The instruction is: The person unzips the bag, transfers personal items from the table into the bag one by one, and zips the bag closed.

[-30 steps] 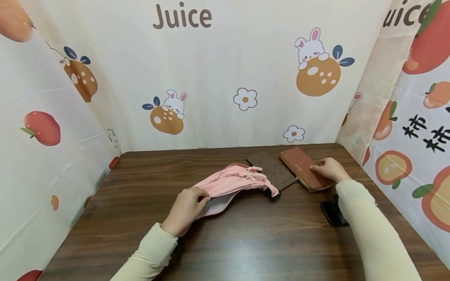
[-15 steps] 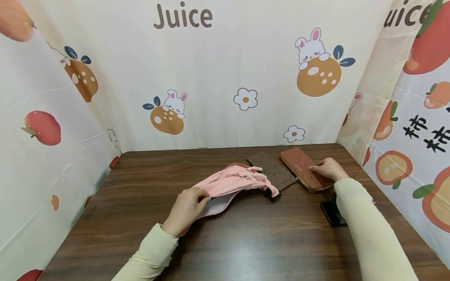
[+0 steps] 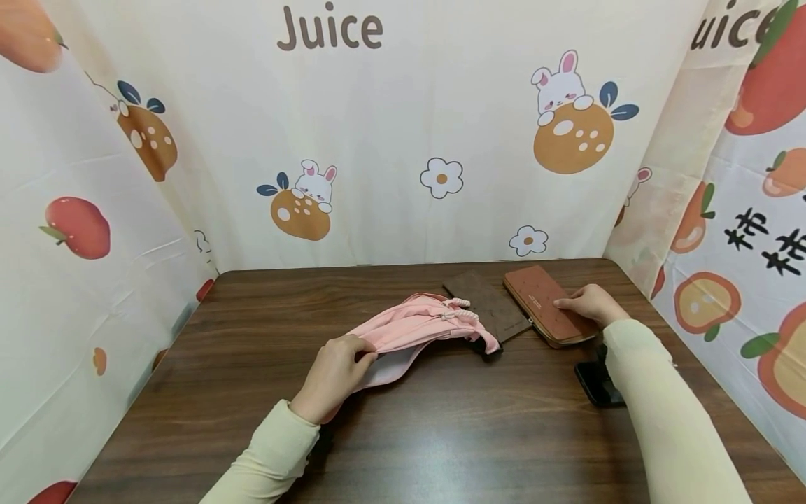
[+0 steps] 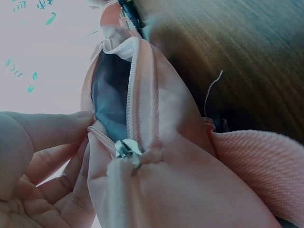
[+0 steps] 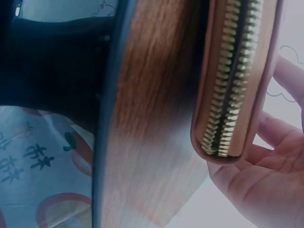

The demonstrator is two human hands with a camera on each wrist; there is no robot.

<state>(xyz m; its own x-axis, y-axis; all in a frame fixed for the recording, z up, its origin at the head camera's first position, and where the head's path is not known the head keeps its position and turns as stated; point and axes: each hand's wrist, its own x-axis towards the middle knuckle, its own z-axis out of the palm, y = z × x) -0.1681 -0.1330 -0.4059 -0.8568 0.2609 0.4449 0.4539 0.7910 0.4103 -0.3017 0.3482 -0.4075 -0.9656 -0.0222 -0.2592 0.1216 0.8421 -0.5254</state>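
In the head view, the left hand (image 3: 334,378) pinches the edge of a pink fabric waist bag (image 3: 415,325). The right hand (image 3: 595,305) grips the right edge of a reddish-brown wallet (image 3: 544,297), whose lettering is too small to read. The curtain (image 3: 378,105) says "Juice".

In the left wrist view, thumb and fingers hold the unzipped opening, beside a metal slider (image 4: 127,148).

In the right wrist view, fingers hold the wallet beside its gold-coloured zip teeth (image 5: 230,85).
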